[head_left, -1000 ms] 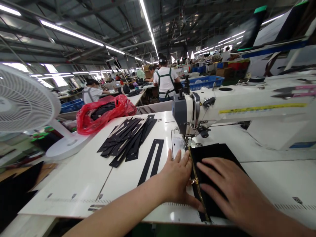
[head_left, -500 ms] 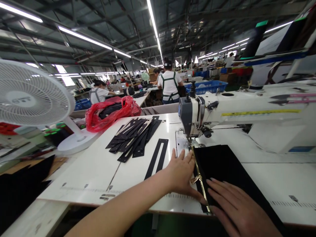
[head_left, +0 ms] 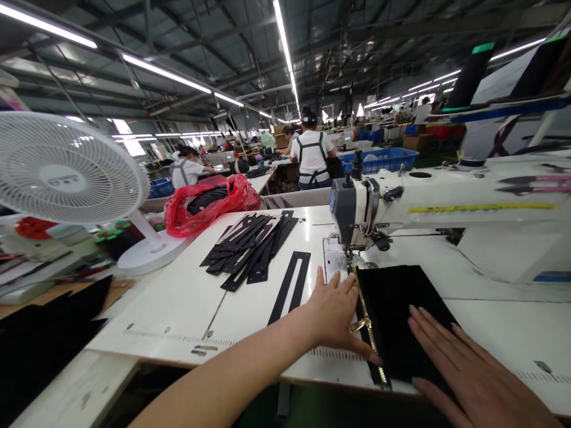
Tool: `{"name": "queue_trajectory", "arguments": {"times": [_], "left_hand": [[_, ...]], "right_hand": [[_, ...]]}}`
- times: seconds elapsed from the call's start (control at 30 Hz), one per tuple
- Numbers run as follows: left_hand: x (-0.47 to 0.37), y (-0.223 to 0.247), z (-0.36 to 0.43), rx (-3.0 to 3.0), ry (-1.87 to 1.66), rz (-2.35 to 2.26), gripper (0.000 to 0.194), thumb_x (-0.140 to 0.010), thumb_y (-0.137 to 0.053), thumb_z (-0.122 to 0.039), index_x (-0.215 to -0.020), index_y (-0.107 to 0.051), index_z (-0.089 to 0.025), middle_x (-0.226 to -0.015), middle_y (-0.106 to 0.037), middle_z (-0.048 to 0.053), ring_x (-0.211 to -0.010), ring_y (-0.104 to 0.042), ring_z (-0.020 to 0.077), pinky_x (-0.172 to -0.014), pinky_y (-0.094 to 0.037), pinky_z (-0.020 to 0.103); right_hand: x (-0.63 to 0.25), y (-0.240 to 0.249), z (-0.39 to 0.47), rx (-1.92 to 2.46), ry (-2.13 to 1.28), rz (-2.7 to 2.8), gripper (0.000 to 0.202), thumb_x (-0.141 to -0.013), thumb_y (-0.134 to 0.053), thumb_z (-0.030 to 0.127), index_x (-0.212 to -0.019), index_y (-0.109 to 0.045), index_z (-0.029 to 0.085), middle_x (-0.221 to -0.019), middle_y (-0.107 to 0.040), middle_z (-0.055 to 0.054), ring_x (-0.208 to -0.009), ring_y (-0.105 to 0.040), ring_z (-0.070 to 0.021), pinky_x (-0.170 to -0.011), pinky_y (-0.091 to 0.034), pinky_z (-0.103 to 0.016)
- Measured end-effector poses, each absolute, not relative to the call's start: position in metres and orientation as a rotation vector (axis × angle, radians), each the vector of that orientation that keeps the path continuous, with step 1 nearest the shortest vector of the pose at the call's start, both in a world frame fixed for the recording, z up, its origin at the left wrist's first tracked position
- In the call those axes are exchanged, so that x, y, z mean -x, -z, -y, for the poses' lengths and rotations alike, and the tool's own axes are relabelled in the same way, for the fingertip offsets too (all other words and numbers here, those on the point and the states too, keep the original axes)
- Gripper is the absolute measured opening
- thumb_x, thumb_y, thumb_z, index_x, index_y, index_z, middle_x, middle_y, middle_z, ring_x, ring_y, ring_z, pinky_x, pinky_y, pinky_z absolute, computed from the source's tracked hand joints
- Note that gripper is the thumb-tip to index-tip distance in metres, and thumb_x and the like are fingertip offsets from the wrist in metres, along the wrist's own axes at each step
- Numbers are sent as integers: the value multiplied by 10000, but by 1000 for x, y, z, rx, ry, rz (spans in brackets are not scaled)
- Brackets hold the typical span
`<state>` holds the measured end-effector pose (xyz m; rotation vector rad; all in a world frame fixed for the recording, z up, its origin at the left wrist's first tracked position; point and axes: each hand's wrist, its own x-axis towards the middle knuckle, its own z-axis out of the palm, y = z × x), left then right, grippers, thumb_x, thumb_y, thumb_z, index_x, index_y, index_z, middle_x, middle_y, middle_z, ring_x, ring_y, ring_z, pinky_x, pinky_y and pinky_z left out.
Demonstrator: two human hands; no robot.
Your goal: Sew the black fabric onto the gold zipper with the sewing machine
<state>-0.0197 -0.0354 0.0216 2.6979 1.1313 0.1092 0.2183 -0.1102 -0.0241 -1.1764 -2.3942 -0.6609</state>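
1. Left hand [head_left: 332, 318] flat on the white tabletop [head_left: 178, 297], fingers spread open, gripping nothing, thumb stretched along the near side of the zipper [head_left: 368, 324]
2. Right hand [head_left: 464, 368] palm down on the black fabric [head_left: 401, 309], fingers straight and open, pressing rather than gripping
3. Black fabric lying flat on the tabletop just in front of the sewing machine [head_left: 446, 202], far edge under the needle area, gold zipper running along its left edge between the two hands
4. Gold zipper pull touching or just beside the left thumb; cannot tell which
5. Single long black slotted strip [head_left: 289, 285] flat on the tabletop just left of the left hand
6. Pile of similar black strips [head_left: 250, 246] farther back on the left, well apart from the hands
7. Red plastic bag [head_left: 209, 205] beyond the pile, white fan [head_left: 66, 172] at the far left
8. Other people in white shirts [head_left: 312, 154] at work at tables in the background
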Motion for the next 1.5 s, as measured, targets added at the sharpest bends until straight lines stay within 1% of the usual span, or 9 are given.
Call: {"name": "queue_trajectory", "arguments": {"times": [0.17, 0.37, 0.53, 0.77, 1.0, 1.1, 1.2, 1.4, 1.5], "left_hand": [[22, -27, 43, -2664, -136, -1147, 1060, -596, -565, -758, -1389, -249, -130, -1457, -262, 165, -1335, -180, 404, -1056, -33, 638], [22, -23, 88, -2595, -309, -1331, 367, -816, -602, -345, -1122, -527, -155, -1277, -493, 105, -1255, -369, 280, -1082, -195, 501], [14, -20, 90, -2416, -530, -1578, 57, -822, -568, -233, -845, -591, -187, -946, -581, 35, -934, -527, 213, -836, -425, 373], [8, -23, 78, -2438, -592, -1613, 200, -843, -547, -383, -861, -591, -189, -848, -611, 29, -847, -553, 223, -810, -414, 404], [14, -6, 72, -2614, -649, -1284, 49, -839, -568, -231, -838, -615, -214, -886, -631, -3, -872, -568, 159, -855, -386, 311], [23, -5, 59, -2577, -645, -1244, 455, -773, -642, -459, -1154, -537, -233, -1204, -568, 38, -1140, -479, 239, -1019, -288, 421], [30, -12, 47, -2581, -468, -1160, 929, -682, -615, -657, -1405, -232, -217, -1452, -310, 75, -1339, -207, 347, -1075, -51, 595], [30, -32, 37, -2693, -276, -1129, 993, -657, -513, -772, -1412, -227, -194, -1427, -351, 98, -1338, -211, 357, -1072, 24, 606], [29, -35, 32, -2738, -204, -1091, 1038, -649, -490, -792, -1414, -226, -142, -1447, -301, 137, -1344, -190, 362, -1083, 2, 582]], "right_hand": [[-191, 9, 63, 1120, 281, 2492, 418, -923, -346, 297, -1260, -510, 112, -1346, -447, -118, -1225, -431, -259, -992, -395, -490], [-179, 23, 30, 1119, 78, 2557, 451, -934, -309, 279, -1333, -420, 99, -1384, -382, -134, -1289, -331, -239, -1040, -311, -500], [-184, 31, 31, 1087, 78, 2558, 447, -938, -315, 283, -1356, -397, 147, -1402, -360, -104, -1293, -324, -231, -1050, -298, -496], [-185, 36, 27, 1011, 163, 2554, 455, -938, -311, 304, -1348, -407, 131, -1389, -376, -108, -1279, -349, -231, -1034, -331, -486], [-189, 43, 22, 993, 204, 2553, 459, -933, -317, 317, -1331, -428, 118, -1378, -392, -110, -1261, -380, -248, -1004, -365, -509], [-187, 43, 24, 1007, 186, 2512, 460, -926, -342, 331, -1327, -437, 128, -1371, -409, -107, -1255, -390, -243, -1013, -361, -493], [-187, 40, 24, 1034, 209, 2478, 475, -928, -329, 348, -1334, -421, 121, -1370, -417, -113, -1251, -399, -239, -1001, -378, -476], [-234, 25, -7, 1767, 331, 2002, 609, -845, -290, 563, -1034, -602, 76, -1098, -589, -247, -1040, -525, -413, -811, -417, -588], [-260, 18, -26, 2015, 54, 1943, 539, -783, -345, 633, -735, -605, 164, -791, -653, -165, -764, -614, -335, -684, -475, -460]]}}
